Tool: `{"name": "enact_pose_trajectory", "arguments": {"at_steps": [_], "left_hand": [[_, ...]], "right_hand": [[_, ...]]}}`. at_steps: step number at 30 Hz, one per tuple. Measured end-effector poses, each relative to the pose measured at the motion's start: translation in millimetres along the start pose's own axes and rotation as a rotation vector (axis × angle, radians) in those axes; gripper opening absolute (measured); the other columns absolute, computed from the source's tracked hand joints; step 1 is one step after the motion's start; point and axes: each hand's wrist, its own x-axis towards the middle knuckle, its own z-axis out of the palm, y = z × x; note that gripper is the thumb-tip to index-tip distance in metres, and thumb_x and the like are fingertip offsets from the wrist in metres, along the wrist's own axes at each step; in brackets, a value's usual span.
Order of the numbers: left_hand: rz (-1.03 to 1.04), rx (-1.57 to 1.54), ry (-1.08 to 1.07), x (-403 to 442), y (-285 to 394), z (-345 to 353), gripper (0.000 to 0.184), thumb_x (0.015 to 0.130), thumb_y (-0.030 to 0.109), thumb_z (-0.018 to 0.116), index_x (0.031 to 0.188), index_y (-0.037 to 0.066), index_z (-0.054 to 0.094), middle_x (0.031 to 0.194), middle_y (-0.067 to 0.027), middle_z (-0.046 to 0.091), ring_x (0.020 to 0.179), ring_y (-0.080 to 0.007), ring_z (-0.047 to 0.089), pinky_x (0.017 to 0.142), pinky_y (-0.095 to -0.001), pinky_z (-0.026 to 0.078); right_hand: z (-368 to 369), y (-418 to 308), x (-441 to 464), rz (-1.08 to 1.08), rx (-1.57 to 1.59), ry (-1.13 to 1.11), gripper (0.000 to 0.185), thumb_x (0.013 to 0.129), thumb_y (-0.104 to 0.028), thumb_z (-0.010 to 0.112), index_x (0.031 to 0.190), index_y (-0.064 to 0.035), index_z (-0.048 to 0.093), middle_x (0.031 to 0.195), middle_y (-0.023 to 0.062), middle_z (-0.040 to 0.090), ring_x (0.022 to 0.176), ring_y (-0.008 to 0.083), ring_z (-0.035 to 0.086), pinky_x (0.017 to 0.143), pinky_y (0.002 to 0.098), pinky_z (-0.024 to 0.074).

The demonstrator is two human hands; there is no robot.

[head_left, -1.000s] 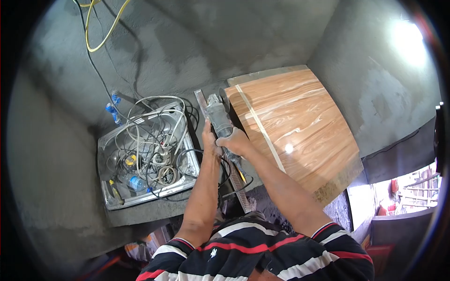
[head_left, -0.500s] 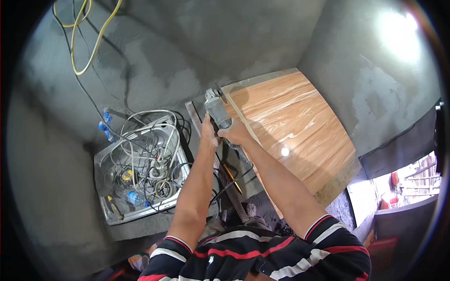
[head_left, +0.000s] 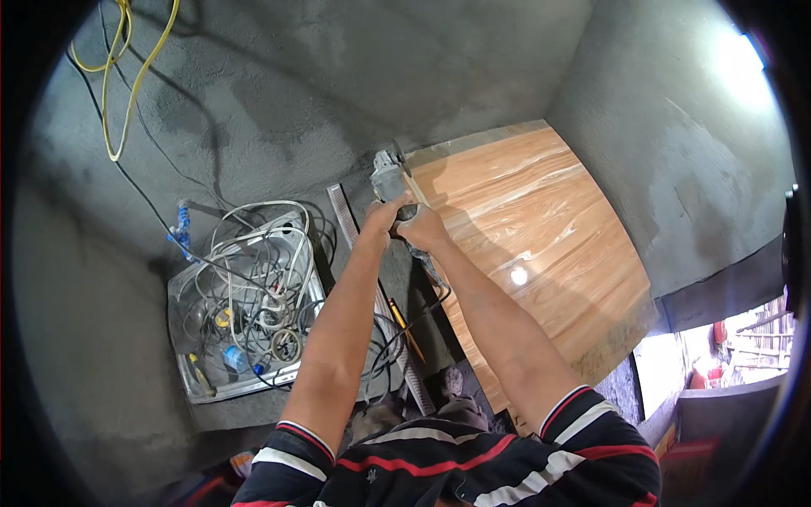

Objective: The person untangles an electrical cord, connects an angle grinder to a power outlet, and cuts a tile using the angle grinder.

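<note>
An angle grinder (head_left: pixel 388 180) with a grey body lies between my two hands, its metal head pointing away from me. Its thin disc (head_left: pixel 400 152) is at the far left corner of a glossy wood-pattern tile (head_left: pixel 541 228); whether it touches the tile I cannot tell. My left hand (head_left: pixel 382 220) is closed on the left side of the grinder, a digit reaching across its body. Behind the head, my right hand (head_left: pixel 422 226) is closed round the rear of the body. A dark cord (head_left: pixel 435 306) trails from the tool's back end toward me.
Left of me, a steel sink (head_left: pixel 245 390) holds tangled cables, a bottle and tools. A long metal bar (head_left: pixel 345 218) and a yellow-black pencil-like stick (head_left: pixel 406 329) lie beside the tile. Yellow cable (head_left: pixel 139 84) hangs from the grey wall, above blue pipe fittings (head_left: pixel 182 230).
My left hand has shifted from lying along the grinder's side to wrapping across its body. The right hand stays on the tool. The whole view has shifted slightly.
</note>
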Motion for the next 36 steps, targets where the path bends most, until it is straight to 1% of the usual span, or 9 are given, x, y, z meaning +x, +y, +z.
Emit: {"name": "enact_pose_trajectory", "arguments": {"at_steps": [2, 6, 9, 11, 21, 23, 26, 31, 36], "left_hand": [[0.021, -0.002, 0.014, 5.9, -2.0, 2.7, 0.046, 0.084, 0.029, 0.084, 0.112, -0.006, 0.070, 0.099, -0.0154, 0.075, 0.078, -0.0225, 0.073, 0.067, -0.0342, 0.056], [0.034, 0.035, 0.036, 11.0, -0.8, 4.1, 0.049, 0.083, 0.030, 0.085, 0.112, -0.006, 0.070, 0.097, -0.0157, 0.075, 0.078, -0.0234, 0.073, 0.066, -0.0355, 0.057], [0.045, 0.009, 0.013, 8.8, 1.3, 7.7, 0.051, 0.082, 0.030, 0.085, 0.113, -0.007, 0.070, 0.096, -0.0160, 0.074, 0.078, -0.0238, 0.073, 0.066, -0.0365, 0.057], [0.048, 0.024, 0.026, 14.6, -2.0, 7.0, 0.052, 0.081, 0.030, 0.086, 0.113, -0.007, 0.070, 0.097, -0.0164, 0.074, 0.078, -0.0240, 0.073, 0.066, -0.0366, 0.057], [0.008, 0.061, 0.043, 22.2, -3.6, 2.2, 0.064, 0.080, 0.033, 0.088, 0.117, -0.013, 0.066, 0.105, -0.0201, 0.073, 0.086, -0.0255, 0.073, 0.071, -0.0379, 0.057], [0.033, 0.035, 0.033, 25.9, -8.5, 1.4, 0.064, 0.080, 0.033, 0.088, 0.118, -0.013, 0.065, 0.106, -0.0202, 0.073, 0.087, -0.0256, 0.073, 0.072, -0.0379, 0.057], [0.061, 0.008, 0.033, 26.2, -10.2, 1.7, 0.066, 0.080, 0.033, 0.088, 0.119, -0.013, 0.065, 0.107, -0.0205, 0.073, 0.088, -0.0259, 0.073, 0.074, -0.0378, 0.057], [0.049, 0.025, 0.057, 27.5, -9.1, 1.5, 0.067, 0.079, 0.033, 0.088, 0.120, -0.014, 0.064, 0.108, -0.0210, 0.073, 0.090, -0.0266, 0.073, 0.077, -0.0384, 0.057], [0.039, 0.036, 0.045, 19.5, -2.1, 3.7, 0.064, 0.079, 0.031, 0.088, 0.117, -0.014, 0.066, 0.105, -0.0208, 0.073, 0.086, -0.0259, 0.073, 0.074, -0.0378, 0.057]], "right_hand": [[1.4, 1.3, 4.5, -0.001, 0.017, 0.005, 0.058, 0.075, -0.036, 0.081, 0.117, 0.0020, 0.070, 0.112, 0.0279, 0.073, 0.109, 0.0408, 0.070, 0.092, 0.0434, 0.0544], [-2.4, 5.2, 7.5, -0.030, 0.100, -0.022, 0.057, 0.075, -0.038, 0.081, 0.116, 0.0016, 0.071, 0.111, 0.0260, 0.074, 0.107, 0.0395, 0.071, 0.091, 0.0429, 0.0545], [-1.5, 8.1, 12.8, 0.034, 0.092, -0.044, 0.058, 0.074, -0.039, 0.081, 0.113, 0.0028, 0.072, 0.109, 0.0260, 0.074, 0.106, 0.0381, 0.072, 0.090, 0.0427, 0.0548], [-1.5, 7.6, 13.3, 0.031, 0.047, 0.006, 0.058, 0.072, -0.038, 0.080, 0.111, 0.0050, 0.072, 0.108, 0.0275, 0.074, 0.104, 0.0384, 0.073, 0.089, 0.0429, 0.0552], [-14.2, -4.8, 7.9, 0.047, 0.086, -0.057, 0.056, 0.071, -0.034, 0.077, 0.109, 0.0070, 0.072, 0.107, 0.0304, 0.073, 0.103, 0.0410, 0.072, 0.089, 0.0438, 0.0555], [-16.6, -5.7, 9.0, 0.064, 0.062, -0.096, 0.060, 0.072, -0.034, 0.075, 0.114, 0.0082, 0.071, 0.115, 0.0325, 0.071, 0.111, 0.0426, 0.069, 0.094, 0.0447, 0.0547], [-11.7, -1.9, 12.7, 0.046, 0.036, -0.046, 0.054, 0.071, -0.033, 0.077, 0.107, 0.0067, 0.072, 0.106, 0.0299, 0.073, 0.102, 0.0411, 0.072, 0.088, 0.0440, 0.0556], [-10.7, -0.9, 14.1, 0.055, 0.034, -0.053, 0.054, 0.072, -0.034, 0.077, 0.107, 0.0060, 0.073, 0.105, 0.0292, 0.074, 0.102, 0.0406, 0.072, 0.088, 0.0440, 0.0556], [-9.3, -1.5, 12.4, 0.044, 0.080, -0.036, 0.054, 0.072, -0.036, 0.077, 0.108, 0.0041, 0.073, 0.106, 0.0283, 0.074, 0.103, 0.0401, 0.072, 0.088, 0.0437, 0.0556]]}}
